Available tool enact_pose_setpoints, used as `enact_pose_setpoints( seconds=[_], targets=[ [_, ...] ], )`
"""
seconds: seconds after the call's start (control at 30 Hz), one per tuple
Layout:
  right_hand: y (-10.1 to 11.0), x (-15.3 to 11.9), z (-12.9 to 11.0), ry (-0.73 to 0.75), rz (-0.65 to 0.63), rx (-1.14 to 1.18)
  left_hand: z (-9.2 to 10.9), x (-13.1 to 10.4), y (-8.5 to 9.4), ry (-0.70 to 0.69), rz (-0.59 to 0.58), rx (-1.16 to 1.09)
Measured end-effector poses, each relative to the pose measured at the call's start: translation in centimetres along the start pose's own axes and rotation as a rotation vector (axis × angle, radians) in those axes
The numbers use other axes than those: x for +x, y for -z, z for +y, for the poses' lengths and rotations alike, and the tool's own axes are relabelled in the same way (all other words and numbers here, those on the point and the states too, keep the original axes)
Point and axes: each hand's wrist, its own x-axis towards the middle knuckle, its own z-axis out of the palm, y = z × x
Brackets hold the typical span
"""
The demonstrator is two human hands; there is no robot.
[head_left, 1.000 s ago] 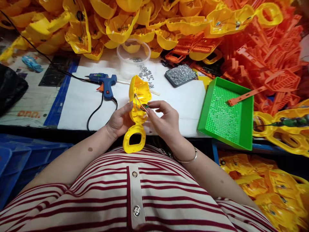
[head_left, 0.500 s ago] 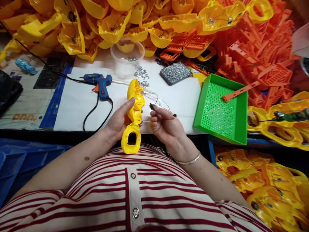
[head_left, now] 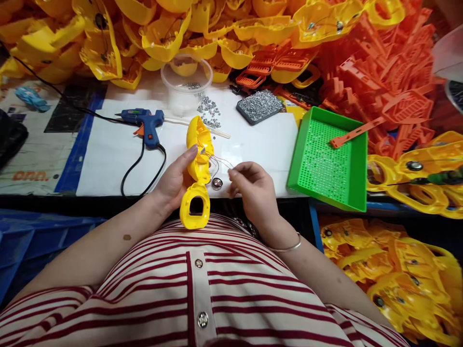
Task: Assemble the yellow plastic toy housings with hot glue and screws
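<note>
A yellow plastic shell [head_left: 194, 209] with a ring-shaped lower end is gripped in my left hand [head_left: 174, 180], thumb over its side. Thin wires [head_left: 220, 159] run from inside the shell toward my right hand [head_left: 253, 190], whose thumb and forefinger pinch them. A small round dark part [head_left: 217, 183] hangs on a wire between the hands, just above the white sheet [head_left: 253, 144]. The other fingers of the right hand are curled, and what lies behind them is hidden.
A blue glue gun [head_left: 146, 123] with its black cord lies left. Behind are a clear tub [head_left: 186, 79], loose screws [head_left: 210, 112] and a black screw tray [head_left: 259, 106]. A green basket [head_left: 300, 180] stands right, beside piled orange parts [head_left: 390, 82]. Yellow shells [head_left: 166, 36] line the back.
My right hand has turned and pinches the wires near their middle; the dark pieces at its fingertips are out of sight. The round part now shows below the wires. The whole view has shifted slightly.
</note>
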Motion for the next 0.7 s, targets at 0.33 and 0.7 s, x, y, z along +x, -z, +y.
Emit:
enact_pose_setpoints(
  seconds=[0.33, 0.7],
  targets=[
    [0.5, -0.3, 1.1, 0.518, -0.324, -1.185, 0.3, -0.2, -0.3, -0.010, -0.001, 0.026],
    [1.6, 0.6, 0.8, 0.173, -0.105, -0.872, 0.4, 0.1, 0.6, -0.015, -0.020, 0.015]
  ],
)
